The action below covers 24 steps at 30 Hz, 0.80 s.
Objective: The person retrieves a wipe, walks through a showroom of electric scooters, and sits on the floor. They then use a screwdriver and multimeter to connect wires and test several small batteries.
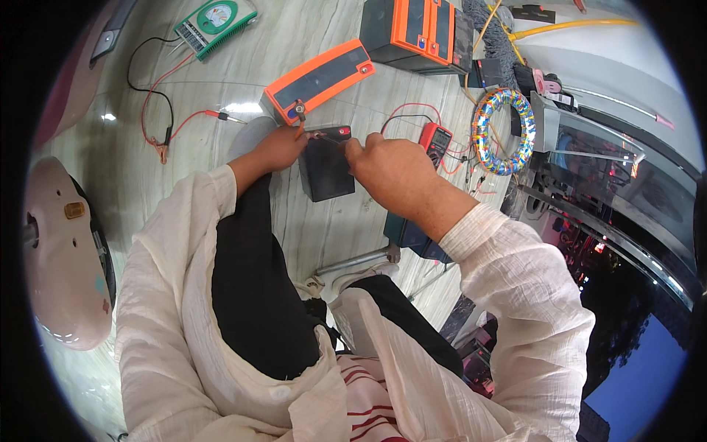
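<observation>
Between my hands a black battery [328,171] stands on the floor, a red terminal at its far right corner. My left hand [274,150] is closed at its far left corner, gripping a small tool [300,116] with a dark rounded head and an orange handle. My right hand [390,173] is closed at the battery's right edge. A thin shaft runs from its fingertips toward the left hand over the battery top; what the fingers hold is mostly hidden. Just beyond lies an orange-and-black battery [318,81].
A red multimeter [435,141] with leads lies right, beside a colourful wrapped ring [504,132]. Larger orange-and-black batteries [412,33] stand at the back. A green tester [216,23] with clip leads sits far left. A pale pink scooter part [70,258] is at left.
</observation>
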Tool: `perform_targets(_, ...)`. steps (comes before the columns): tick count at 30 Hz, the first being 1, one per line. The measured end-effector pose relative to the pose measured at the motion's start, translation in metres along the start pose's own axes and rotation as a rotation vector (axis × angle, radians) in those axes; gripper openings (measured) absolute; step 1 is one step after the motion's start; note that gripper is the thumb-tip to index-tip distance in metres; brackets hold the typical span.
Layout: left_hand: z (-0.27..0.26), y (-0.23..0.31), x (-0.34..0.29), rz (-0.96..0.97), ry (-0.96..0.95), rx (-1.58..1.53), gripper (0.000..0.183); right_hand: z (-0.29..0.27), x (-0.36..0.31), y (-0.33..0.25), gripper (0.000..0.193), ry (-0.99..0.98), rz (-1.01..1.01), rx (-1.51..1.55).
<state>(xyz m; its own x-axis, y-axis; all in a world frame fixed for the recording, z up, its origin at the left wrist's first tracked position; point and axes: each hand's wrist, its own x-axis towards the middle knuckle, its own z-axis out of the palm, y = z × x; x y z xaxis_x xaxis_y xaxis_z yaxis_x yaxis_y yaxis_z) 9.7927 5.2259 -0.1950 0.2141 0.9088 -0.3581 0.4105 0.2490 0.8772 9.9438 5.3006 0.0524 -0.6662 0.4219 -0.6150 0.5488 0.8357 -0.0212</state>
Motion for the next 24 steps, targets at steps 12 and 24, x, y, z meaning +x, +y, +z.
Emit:
perform_targets(12,-0.006,0.0,-0.002,-0.027,-0.006,-0.011,0.036,0.005,-0.003,-0.012,0.028,0.117,-0.136,0.098)
perform_targets(24,0.003,-0.032,0.011,0.034,0.056,0.013,0.038,0.001,0.013,-0.019,0.016,0.17,0.166,0.387)
